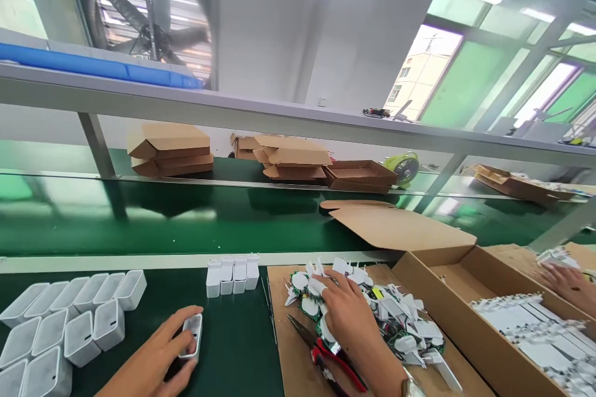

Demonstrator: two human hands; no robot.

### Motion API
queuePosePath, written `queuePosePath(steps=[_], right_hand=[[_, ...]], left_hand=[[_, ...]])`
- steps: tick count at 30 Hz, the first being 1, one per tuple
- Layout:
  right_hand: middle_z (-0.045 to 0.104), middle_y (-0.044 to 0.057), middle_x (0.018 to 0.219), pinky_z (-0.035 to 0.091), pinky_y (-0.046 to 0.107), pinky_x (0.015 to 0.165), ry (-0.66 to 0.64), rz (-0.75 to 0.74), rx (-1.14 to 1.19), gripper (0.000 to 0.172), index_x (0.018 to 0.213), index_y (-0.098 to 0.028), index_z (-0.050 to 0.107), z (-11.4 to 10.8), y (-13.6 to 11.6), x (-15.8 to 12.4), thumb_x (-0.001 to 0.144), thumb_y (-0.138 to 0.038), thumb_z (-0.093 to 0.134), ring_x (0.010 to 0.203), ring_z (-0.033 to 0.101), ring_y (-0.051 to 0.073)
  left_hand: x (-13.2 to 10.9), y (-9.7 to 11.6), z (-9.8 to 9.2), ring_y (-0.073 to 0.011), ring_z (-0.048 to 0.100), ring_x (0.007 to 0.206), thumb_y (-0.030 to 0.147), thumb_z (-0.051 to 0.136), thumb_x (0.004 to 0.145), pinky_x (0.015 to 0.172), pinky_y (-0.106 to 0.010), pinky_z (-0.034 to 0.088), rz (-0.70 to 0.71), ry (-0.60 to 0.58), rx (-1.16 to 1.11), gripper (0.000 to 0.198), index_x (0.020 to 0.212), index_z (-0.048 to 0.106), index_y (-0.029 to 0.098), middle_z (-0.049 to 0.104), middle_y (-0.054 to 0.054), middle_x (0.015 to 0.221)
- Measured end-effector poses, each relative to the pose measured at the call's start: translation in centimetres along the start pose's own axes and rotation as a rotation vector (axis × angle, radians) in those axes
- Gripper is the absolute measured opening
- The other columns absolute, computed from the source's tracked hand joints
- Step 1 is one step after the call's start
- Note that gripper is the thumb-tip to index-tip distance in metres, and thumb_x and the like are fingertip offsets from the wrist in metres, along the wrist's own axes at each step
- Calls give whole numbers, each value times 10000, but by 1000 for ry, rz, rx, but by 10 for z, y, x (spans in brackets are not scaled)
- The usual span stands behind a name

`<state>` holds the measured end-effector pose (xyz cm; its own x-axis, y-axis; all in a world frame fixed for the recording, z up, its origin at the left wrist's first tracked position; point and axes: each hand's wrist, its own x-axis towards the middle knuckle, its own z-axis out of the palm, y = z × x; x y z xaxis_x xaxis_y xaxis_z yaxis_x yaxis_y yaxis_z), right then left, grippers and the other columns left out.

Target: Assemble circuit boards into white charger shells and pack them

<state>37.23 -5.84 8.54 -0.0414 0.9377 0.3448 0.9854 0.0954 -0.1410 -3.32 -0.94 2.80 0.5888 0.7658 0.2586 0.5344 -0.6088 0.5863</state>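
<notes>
The left hand [162, 353] holds a small white case [198, 336], open side up, its fingers curled over the far end and side and its thumb at the near end. The right hand [347, 310] reaches onto a heap of circuit boards with white parts [395, 316], its fingers loosely spread and bent down into the near-left side of the heap; whether they pinch a piece, I cannot tell.

The heap lies under and to the right of the right hand, on a flat cardboard sheet [291, 378]. Red-handled pliers [318, 356] lie just beside that hand, on its near left. Between the hands and farther ahead stands a tight row of small white pieces [233, 278]. Left of the left hand, larger white cases [79, 316] sit in rows on the dark green work surface [233, 353].

Right of the right hand, an open carton [442, 310] holds white parts; beyond it is another person's hand [568, 285]. Far ahead of both hands, brown cardboard boxes [172, 147] stand under a shelf [279, 115].
</notes>
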Motion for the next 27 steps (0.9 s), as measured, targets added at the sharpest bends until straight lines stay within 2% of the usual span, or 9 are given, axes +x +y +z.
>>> queuePosePath(steps=[3,6,8,11,13,16,21,24,27], right_hand=[[728,145,1273,507,575,1070,45,10,33,439,1183,-212,737,-24,2,5,827,-97,507,1262,621,359],[685,129,1331,543,487,1051,78,71,361,465,1444,-257,579,-40,-23,8,987,-318,519,1225,641,306],[717,116,1232,569,455,1008,-89,78,649,559,1507,-266,511,-35,-51,9,978,-421,609,1128,683,289],[743,45,991,608,411,868,-526,21,873,713,1517,-234,486,-7,-94,16,869,-387,740,901,720,251],[745,36,967,599,387,841,-674,-21,833,587,1418,-213,587,14,-119,24,857,-323,723,868,714,235],[711,139,1238,534,484,1018,-634,-135,523,435,1311,-173,669,29,-143,35,889,-278,688,1128,659,313],[632,222,1342,491,570,1091,-671,-228,226,579,1325,-90,643,35,-148,25,753,-132,720,1258,571,408],[659,189,1254,542,515,1032,-577,-249,255,513,1233,-123,672,50,-137,10,731,-43,605,1176,621,363],[655,122,1206,622,374,875,-395,-162,554,540,1360,-198,577,59,-128,7,827,-112,576,1031,683,262]], left_hand=[[-5,5,19,-215,761,821,436,513,965,606,-274,617,-113,105,-149,260,828,675,285,617,-65,1491],[-6,2,30,-242,752,974,454,552,948,721,-275,636,-150,229,-222,203,971,689,305,637,-70,1442],[-6,-1,30,-263,713,1171,404,585,939,913,-300,625,-134,278,-247,281,1191,667,313,643,-81,1425],[-6,-6,22,-265,665,1294,309,616,927,1073,-341,569,-98,250,-235,470,1396,584,312,642,-87,1436],[-8,-8,15,-262,661,1311,270,638,920,1097,-347,560,-87,195,-212,516,1429,567,311,641,-86,1447],[-11,-11,7,-262,640,1345,234,656,910,1132,-368,540,-90,150,-193,565,1460,546,304,623,-88,1477],[-10,-10,5,-278,592,1402,224,668,912,1185,-418,496,-120,106,-221,658,1534,467,296,578,-98,1534],[-9,-9,5,-291,562,1429,223,645,932,1203,-450,476,-124,70,-253,679,1566,411,287,544,-113,1562],[-10,-9,5,-319,506,1470,184,656,909,1215,-496,458,-121,64,-299,791,1615,312,279,460,-136,1616]])
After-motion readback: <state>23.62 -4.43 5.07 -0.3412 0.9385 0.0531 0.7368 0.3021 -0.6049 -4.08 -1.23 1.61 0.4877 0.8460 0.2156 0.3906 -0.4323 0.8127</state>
